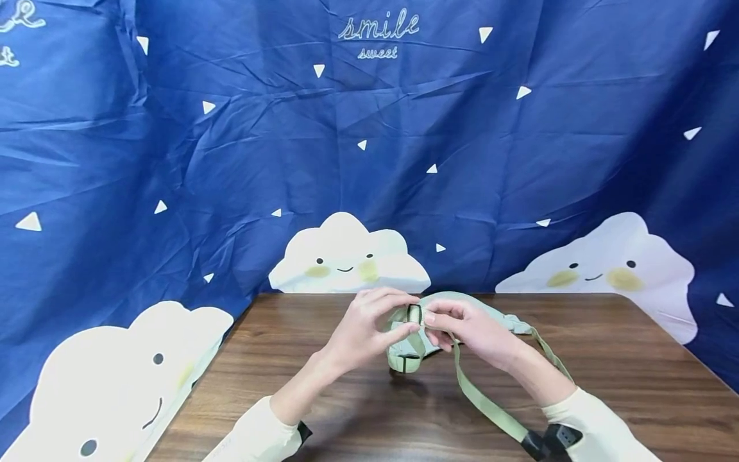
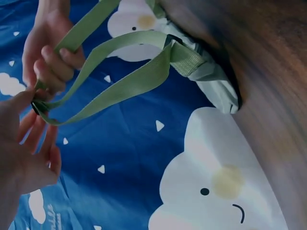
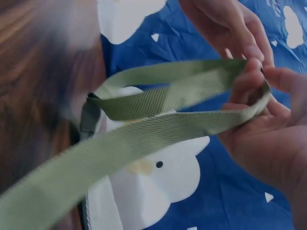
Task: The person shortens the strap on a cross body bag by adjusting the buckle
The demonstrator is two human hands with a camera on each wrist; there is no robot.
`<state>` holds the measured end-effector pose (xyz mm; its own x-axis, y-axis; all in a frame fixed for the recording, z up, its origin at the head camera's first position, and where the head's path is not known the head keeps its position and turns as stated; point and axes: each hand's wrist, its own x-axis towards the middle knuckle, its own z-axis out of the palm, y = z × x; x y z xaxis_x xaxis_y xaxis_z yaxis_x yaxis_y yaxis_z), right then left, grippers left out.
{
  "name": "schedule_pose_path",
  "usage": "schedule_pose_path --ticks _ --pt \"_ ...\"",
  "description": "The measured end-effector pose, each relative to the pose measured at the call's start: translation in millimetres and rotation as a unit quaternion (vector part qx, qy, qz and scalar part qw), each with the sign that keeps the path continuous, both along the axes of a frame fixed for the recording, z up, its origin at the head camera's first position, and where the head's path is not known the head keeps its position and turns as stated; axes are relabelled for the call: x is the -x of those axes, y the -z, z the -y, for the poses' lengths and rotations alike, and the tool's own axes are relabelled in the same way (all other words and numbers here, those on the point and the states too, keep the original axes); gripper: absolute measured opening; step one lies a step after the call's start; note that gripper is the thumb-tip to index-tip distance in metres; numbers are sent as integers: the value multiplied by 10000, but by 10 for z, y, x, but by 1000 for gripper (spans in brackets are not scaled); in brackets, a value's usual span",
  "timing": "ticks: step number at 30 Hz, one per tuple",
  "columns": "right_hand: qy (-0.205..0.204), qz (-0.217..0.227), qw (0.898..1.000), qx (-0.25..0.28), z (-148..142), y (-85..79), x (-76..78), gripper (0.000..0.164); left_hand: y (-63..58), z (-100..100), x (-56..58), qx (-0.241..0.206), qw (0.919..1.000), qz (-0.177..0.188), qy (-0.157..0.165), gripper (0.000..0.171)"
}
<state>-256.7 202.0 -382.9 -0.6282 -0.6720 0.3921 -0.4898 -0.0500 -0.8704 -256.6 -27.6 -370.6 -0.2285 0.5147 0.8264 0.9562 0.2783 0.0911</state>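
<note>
A pale green bag (image 1: 456, 296), the one container here, sits at the lower centre of the head view, at the far side of the brown wooden table (image 1: 623, 372) and partly hidden by the hands. Its inside is hidden, so whether it holds anything cannot be told.

In front of the bag, the left hand (image 1: 360, 327) pinches a small dark buckle (image 1: 419, 314) between thumb and fingers. The right hand (image 1: 473, 330), just to the right, has its fingers curled and pinches the green strap (image 1: 485, 405) right beside the buckle. From there the strap hangs and curves toward the lower right of the frame, near the right sleeve (image 1: 600, 427).

In the left wrist view, two runs of strap go from the buckle, at the left edge, to a dark fitting (image 2: 173, 40) at the bag's end, upper right of centre. In the head view, another piece of webbing (image 1: 548, 350) leaves the bag's right end and passes behind the right forearm. A blue curtain (image 1: 277, 141) with smiling clouds fills the upper frame.
</note>
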Motion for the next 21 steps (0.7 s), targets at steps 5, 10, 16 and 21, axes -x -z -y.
schedule_pose_path --ticks 5,10,16,21 --pt "172 208 9990 -346 -56 -47 -9 23 -47 47 23 -293 9972 455 508 36" --pt "50 149 9995 -259 3 -47 -45 22 -132 43 -93 -247 9957 579 681 36" --pt "-212 118 9996 -122 46 -28 -50 24 -204 48 -197 -41 9966 652 512 32" --pt "-148 394 9991 -45 -30 -14 -8 22 -254 49 -265 -287 9905 1183 642 28"
